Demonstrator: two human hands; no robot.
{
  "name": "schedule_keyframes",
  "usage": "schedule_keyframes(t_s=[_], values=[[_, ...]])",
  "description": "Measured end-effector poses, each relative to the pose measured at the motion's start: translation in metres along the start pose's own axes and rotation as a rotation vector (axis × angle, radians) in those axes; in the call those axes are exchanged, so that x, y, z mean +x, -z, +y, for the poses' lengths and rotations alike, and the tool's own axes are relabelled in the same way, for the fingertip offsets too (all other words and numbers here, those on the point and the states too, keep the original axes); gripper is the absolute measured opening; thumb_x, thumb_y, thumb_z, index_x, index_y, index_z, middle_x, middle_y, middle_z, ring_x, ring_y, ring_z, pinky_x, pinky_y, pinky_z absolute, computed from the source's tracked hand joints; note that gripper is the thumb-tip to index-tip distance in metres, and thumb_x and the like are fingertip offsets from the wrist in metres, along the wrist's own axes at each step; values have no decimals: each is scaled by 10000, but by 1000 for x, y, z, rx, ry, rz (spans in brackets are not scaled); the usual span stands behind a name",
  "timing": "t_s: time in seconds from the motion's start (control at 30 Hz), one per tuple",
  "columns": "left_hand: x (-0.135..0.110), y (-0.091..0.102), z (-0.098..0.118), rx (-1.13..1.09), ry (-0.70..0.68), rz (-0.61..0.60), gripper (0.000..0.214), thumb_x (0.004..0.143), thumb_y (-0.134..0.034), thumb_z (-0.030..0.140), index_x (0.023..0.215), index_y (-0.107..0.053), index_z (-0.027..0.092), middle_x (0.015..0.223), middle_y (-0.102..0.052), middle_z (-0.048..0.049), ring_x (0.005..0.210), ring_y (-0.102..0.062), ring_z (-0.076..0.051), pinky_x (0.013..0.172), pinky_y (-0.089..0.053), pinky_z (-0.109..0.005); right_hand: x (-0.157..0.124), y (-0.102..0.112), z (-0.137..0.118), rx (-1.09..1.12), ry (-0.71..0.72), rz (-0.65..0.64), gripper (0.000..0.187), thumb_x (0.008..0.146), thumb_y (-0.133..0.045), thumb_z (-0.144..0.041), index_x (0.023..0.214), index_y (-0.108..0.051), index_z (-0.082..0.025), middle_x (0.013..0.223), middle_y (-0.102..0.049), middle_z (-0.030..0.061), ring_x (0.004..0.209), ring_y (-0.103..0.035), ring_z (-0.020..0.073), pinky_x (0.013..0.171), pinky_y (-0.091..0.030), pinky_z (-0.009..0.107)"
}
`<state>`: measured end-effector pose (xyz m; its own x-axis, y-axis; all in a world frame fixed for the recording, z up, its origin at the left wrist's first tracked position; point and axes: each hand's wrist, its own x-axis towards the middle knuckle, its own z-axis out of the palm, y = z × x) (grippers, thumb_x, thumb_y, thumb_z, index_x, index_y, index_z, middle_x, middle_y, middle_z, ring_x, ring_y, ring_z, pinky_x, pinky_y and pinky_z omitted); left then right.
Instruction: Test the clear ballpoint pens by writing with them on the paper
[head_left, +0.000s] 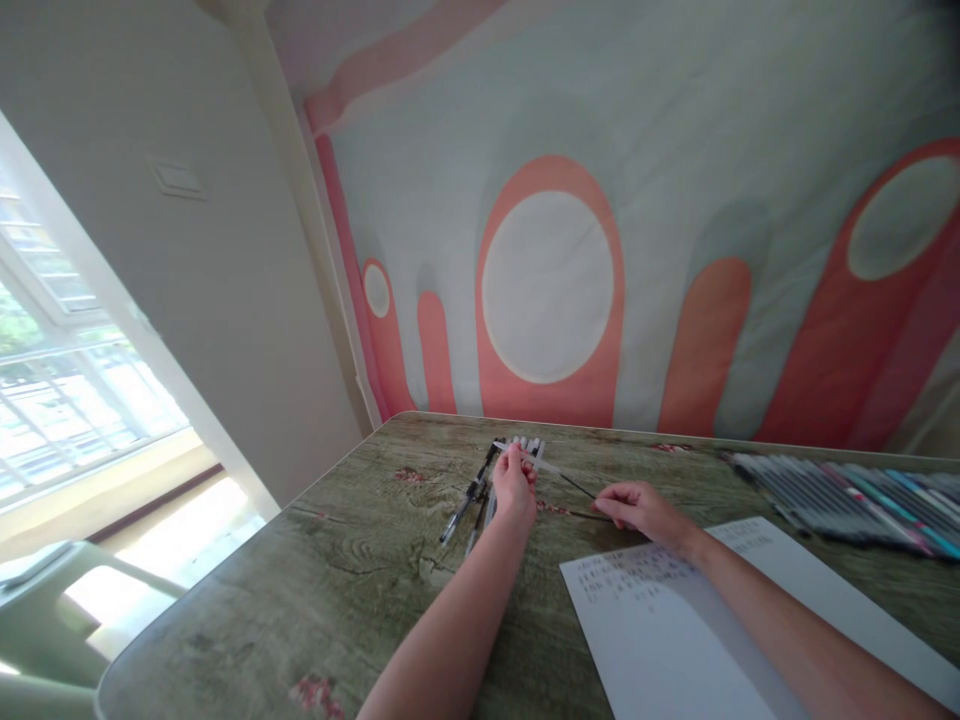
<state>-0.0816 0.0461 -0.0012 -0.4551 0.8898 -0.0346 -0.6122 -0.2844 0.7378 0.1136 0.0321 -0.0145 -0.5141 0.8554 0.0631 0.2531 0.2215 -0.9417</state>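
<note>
My left hand [514, 482] is closed, its fingertips pinching a pale, slim pen barrel [547, 466] above the table. From the barrel's right end a thin black pen refill [577, 484] runs to my right hand [630, 503], whose thumb and fingers are closed on its far end. How far the refill reaches inside the barrel is hidden. Under and behind my left hand lie several pens [469, 500], black and clear, with white-ended ones [538, 447] beyond. A thin dark stick [585, 515] lies on the table by my right fingertips; its kind is unclear.
White paper with handwriting [637, 640] lies beneath my right forearm. Many pens, grey and some coloured [847, 495], are lined up at the right. The wood-patterned table [300, 590] meets the patterned wall behind; a pale green chair [45, 620] stands at left.
</note>
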Motion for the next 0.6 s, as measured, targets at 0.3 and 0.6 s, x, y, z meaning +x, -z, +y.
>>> schedule_keyframes(t_s=[0.3,0.6], values=[[-10,-2,-7,61,25,-46,267,673,-649,333,746,-529,105,555,-479,39,465,-433,-23,454,-355,-138,2,-4,-2,96,26,193,332,697,-555,-475,750,-636,-157,575,-516,-17,463,-350,67,420,-239,208],[-49,-19,-29,-43,408,-234,112,722,-614,161,747,-528,94,669,-596,-54,626,-592,-94,642,-493,-202,5,0,2,259,36,549,419,729,-509,-523,944,-605,-177,545,-450,-39,460,-368,83,409,-275,203]])
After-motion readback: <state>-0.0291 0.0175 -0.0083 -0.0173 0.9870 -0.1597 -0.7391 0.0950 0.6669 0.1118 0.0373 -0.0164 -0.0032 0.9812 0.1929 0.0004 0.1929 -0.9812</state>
